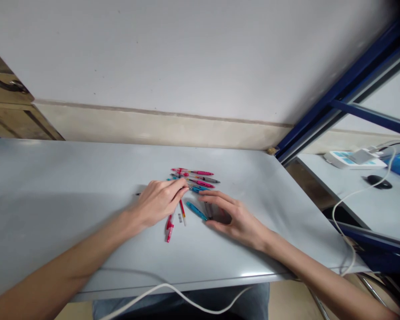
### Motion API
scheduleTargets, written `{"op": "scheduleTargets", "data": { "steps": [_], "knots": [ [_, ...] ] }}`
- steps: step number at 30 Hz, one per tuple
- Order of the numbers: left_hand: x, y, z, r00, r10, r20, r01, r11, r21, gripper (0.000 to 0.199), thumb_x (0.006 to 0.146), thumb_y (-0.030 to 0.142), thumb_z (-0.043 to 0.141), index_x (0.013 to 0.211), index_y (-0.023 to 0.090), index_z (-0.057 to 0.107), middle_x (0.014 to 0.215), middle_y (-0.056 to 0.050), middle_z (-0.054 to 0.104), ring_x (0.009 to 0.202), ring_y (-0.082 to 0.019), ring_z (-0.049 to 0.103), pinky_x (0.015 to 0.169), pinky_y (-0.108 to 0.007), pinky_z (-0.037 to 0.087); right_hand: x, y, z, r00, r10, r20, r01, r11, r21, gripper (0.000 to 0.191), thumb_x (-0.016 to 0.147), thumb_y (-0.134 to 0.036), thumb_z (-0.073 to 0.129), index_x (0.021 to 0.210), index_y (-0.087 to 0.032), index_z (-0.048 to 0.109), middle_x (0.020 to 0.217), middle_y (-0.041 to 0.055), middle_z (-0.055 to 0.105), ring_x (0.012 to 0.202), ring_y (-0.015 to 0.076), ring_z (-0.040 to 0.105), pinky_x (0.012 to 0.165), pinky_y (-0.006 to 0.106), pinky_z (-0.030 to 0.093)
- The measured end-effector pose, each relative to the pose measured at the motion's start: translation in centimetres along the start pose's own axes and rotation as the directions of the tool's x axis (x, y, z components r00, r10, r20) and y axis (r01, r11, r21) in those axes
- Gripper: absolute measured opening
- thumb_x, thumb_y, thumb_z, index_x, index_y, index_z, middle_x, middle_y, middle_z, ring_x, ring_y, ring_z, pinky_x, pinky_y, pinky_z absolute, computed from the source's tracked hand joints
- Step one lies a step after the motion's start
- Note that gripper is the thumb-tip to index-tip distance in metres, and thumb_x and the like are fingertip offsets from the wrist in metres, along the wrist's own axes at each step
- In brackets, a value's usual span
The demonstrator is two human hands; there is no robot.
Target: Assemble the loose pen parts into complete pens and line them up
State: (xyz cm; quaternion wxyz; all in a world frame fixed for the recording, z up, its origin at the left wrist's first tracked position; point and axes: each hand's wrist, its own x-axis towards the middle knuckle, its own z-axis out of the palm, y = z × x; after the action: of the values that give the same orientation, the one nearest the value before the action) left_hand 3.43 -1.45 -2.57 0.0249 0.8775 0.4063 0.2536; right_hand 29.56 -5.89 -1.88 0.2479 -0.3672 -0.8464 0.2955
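Observation:
My left hand [162, 197] is over the middle of the table, thumb and fingers pinched together; what they hold, if anything, is hidden. By its fingertips lies a blue pen [197, 189]. My right hand [236, 218] is curved with thumb and fingers apart, its fingertips close to that pen. A blue pen barrel [196, 210] lies between the hands, its lower end near my right thumb. Below my left hand are a red refill [182, 212], a small clear piece [180, 218] and a red pen part [169, 231]. Behind, red pens [202, 173] and a grey pen [208, 179] lie in a row.
The grey table [70, 178] meets a pale wall [186, 58]. A blue metal frame [340, 89] rises at right; beyond it are a black mouse [379, 181] and a white device [350, 160]. A white cable [166, 289] hangs across the front edge.

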Motion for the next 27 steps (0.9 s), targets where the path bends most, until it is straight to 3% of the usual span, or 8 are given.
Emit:
{"op": "scheduleTargets", "data": {
  "steps": [4,10,14,16,18,21,23,27],
  "knots": [
    [0.1,0.1,-0.1,0.999,-0.014,0.029,0.014,1.0,-0.007,0.023,0.107,0.028,0.042,0.101,0.02,0.063,0.08,-0.001,0.073,0.062,-0.015,0.068,0.057,-0.026,0.041,0.3,0.2,-0.2,1.0,-0.017,-0.023,0.018,0.999,0.03,0.044,0.093,-0.019,0.069,0.135,-0.026,0.059,0.146,0.0121,0.052,0.125,0.0267,0.058,0.106,0.048,0.052],
    [0.0,0.1,0.2,0.998,-0.007,0.061,0.009,1.0,-0.019,0.019,0.107,0.027,0.044,0.1,0.021,0.061,0.084,-0.001,0.074,0.064,-0.016,0.068,0.058,-0.026,0.041,0.8,-0.2,-1.0,0.998,0.058,-0.018,-0.055,0.987,0.15,0.038,0.095,-0.025,0.068,0.133,-0.028,0.064,0.143,0.0116,0.054,0.099,0.0204,0.066,0.076,0.033,0.058],
    [-0.1,0.0,0.2,0.999,0.009,0.046,-0.009,1.0,-0.005,0.015,0.105,0.026,0.048,0.099,0.021,0.062,0.081,0.001,0.072,0.064,-0.016,0.068,0.057,-0.027,0.038,2.6,-0.5,-2.2,0.985,0.097,-0.141,-0.042,0.935,0.352,0.029,0.101,-0.028,0.06,0.128,-0.027,0.067,0.131,0.0091,0.065,0.111,0.023,0.063,0.086,0.035,0.055],
    [-0.1,0.0,0.2,1.0,0.018,0.024,-0.018,1.0,0.009,0.014,0.104,0.026,0.05,0.099,0.021,0.062,0.078,0.002,0.072,0.062,-0.016,0.067,0.055,-0.027,0.037,4.1,-0.4,-2.5,0.969,0.141,-0.202,-0.048,0.911,0.409,0.027,0.101,-0.029,0.058,0.126,-0.025,0.067,0.119,0.0083,0.07,0.091,0.0184,0.065,0.081,0.034,0.054],
    [-0.1,-0.1,0.2,1.0,0.026,-0.001,-0.026,0.999,0.023,0.013,0.104,0.026,0.051,0.105,0.023,0.064,0.076,0.002,0.072,0.058,-0.015,0.066,0.054,-0.027,0.035,5.5,-0.3,-2.2,0.968,0.134,-0.212,-0.024,0.892,0.452,0.028,0.102,-0.03,0.057,0.128,-0.024,0.064,0.112,0.0075,0.071,0.07,0.0128,0.059,0.069,0.031,0.052],
    [-0.1,-0.1,0.4,0.999,0.036,-0.032,-0.035,0.999,0.037,0.016,0.105,0.027,0.049,0.109,0.024,0.064,0.072,0.003,0.071,0.056,-0.015,0.065,0.052,-0.027,0.034,7.0,0.1,-1.1,0.98,0.092,-0.178,0.005,0.877,0.48,0.037,0.099,-0.031,0.061,0.134,-0.024,0.053,0.095,0.0029,0.069,0.062,0.0108,0.054,0.062,0.027,0.048],
    [-0.2,-0.2,0.5,0.998,0.041,-0.039,-0.039,0.998,0.041,0.019,0.106,0.028,0.047,0.107,0.023,0.065,0.069,0.003,0.069,0.054,-0.014,0.063,0.052,-0.026,0.033,7.2,0.3,-0.3,0.982,0.092,-0.167,0.0,0.875,0.484,0.031,0.097,-0.033,0.065,0.125,-0.022,0.056,0.088,0.0008,0.067,0.061,0.0104,0.053,0.06,0.025,0.047],
    [-0.3,-0.1,0.6,0.999,0.048,-0.022,-0.048,0.999,0.002,0.019,0.106,0.028,0.045,0.104,0.022,0.063,0.074,0.002,0.07,0.056,-0.013,0.064,0.054,-0.026,0.036,6.4,0.7,0.3,0.968,0.129,-0.214,-0.029,0.909,0.416,0.019,0.095,-0.035,0.067,0.105,-0.019,0.07,0.097,0.0052,0.071,0.065,0.011,0.055,0.059,0.024,0.046]
  ]
}}
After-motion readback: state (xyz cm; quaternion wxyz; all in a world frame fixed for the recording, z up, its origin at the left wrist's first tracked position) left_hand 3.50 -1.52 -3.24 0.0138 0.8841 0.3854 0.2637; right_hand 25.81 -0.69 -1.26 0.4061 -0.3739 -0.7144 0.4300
